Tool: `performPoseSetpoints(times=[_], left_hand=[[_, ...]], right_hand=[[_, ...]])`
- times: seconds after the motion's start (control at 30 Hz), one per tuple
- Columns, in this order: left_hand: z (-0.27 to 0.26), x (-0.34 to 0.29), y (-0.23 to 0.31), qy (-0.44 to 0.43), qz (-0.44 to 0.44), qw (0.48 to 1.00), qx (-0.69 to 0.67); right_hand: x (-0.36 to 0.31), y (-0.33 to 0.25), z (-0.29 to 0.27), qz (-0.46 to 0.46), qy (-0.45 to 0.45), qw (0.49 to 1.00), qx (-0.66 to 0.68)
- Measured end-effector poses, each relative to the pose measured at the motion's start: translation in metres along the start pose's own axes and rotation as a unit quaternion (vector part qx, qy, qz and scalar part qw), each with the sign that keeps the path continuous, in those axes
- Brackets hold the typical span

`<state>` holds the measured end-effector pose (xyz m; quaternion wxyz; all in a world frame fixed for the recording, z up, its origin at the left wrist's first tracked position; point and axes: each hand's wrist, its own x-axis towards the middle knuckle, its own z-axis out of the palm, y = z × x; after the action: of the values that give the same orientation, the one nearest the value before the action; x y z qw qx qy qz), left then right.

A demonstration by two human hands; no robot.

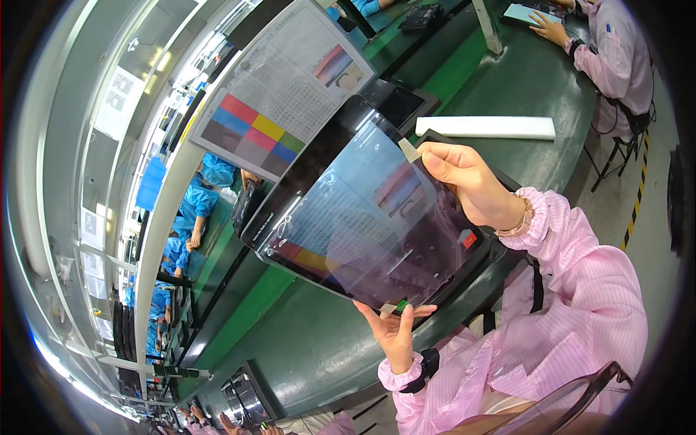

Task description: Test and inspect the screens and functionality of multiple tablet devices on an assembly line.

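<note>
A glossy dark display panel (341, 217) with a curved black border stands tilted up in front of me, reflecting the printed board behind it. My right hand (467, 181) is closed at its right edge, pinching a small beige tab (409, 150) between thumb and fingers. Below, my left hand (395, 330) grips the lower edge, with the thumb near a small green sticker (402, 306) and another pale tab (388, 309). A red sticker (467, 238) marks the panel's lower right corner. The fingers behind the panel are partly hidden.
Behind the panel leans a board (268, 80) with colour blocks and print. A white foam bar (486, 128) lies on the green bench (312, 348). Another framed screen (246, 395) sits nearer the bottom. At top right, a co-worker in pink (616, 58) handles a screen; people in blue work leftward.
</note>
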<state>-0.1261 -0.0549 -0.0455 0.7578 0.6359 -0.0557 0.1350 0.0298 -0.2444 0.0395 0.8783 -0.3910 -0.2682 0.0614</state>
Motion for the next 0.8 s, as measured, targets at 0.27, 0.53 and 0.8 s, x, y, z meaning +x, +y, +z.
performPoseSetpoints(times=[0.27,0.53,0.8], left_hand=[[0.009,0.0021,0.0054,0.067,-0.008,0.998,0.02],[0.0087,0.0013,0.002,0.07,-0.007,0.997,0.032],[0.0103,0.0026,0.004,0.065,-0.008,0.998,0.012]], right_hand=[[0.0026,0.0005,0.0016,-0.004,-0.008,1.0,0.002],[0.0024,-0.0002,0.0011,0.009,-0.006,1.0,0.002],[0.0045,0.0018,-0.002,-0.001,-0.018,1.0,0.0]])
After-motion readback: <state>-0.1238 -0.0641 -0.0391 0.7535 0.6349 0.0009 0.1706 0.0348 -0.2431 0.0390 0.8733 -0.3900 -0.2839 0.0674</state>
